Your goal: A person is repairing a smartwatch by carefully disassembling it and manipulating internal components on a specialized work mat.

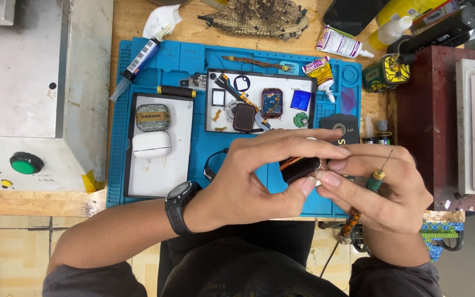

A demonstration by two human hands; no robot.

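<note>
Black and glossy, the small watch body (299,168) sat pinched in our left hand (248,176), fingers closed tight around it above the blue mat (193,63). Our right hand (377,187) gripped a thin pick tool (370,184) closed. Steadying both hands against the table (122,22) seemed wise.

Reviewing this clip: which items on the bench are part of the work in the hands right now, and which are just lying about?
In use:
- left hand, gripping the small dark watch body
- right hand, touching it and holding a thin pick tool
- blue work mat beneath

Lying about:
- white parts tray with loose parts
- white charger block
- glue tubes
- green button
</note>
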